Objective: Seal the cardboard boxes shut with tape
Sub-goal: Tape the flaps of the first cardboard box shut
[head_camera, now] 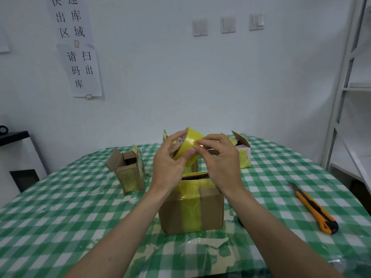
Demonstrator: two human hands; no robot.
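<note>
You hold the roll of yellow tape (187, 146) in the air just above the nearest cardboard box (191, 203), which serves here as the landmark for everything else. Your left hand (170, 157) grips the roll from its left side, fingers curled over the top rim and the thumb pressed against the outer band. Your right hand (217, 157) meets the roll from its right side, its thumb and forefinger pinched together on the tape's surface close to your left thumb; the other right fingers are curled loosely and apart. The nearest cardboard box stands upright on the green-and-white checked tablecloth (60, 217), with a strip of yellow tape running down its front face and its top edge showing a dark gap below your hands. Behind and to the left of that box stands a smaller open box (128, 171), flaps raised and yellow tape on its side. Directly behind the nearest box, mostly hidden by your hands, another box (194, 166) shows only in part. Behind and to the right stands a pale box (243, 155) with a raised flap and yellow tape. Well to the right of the nearest box an orange utility knife (313, 208) lies flat on the cloth. Paper signs (84, 71) hang on the wall far behind it, and white shelving (353, 87) stands at the far right.
</note>
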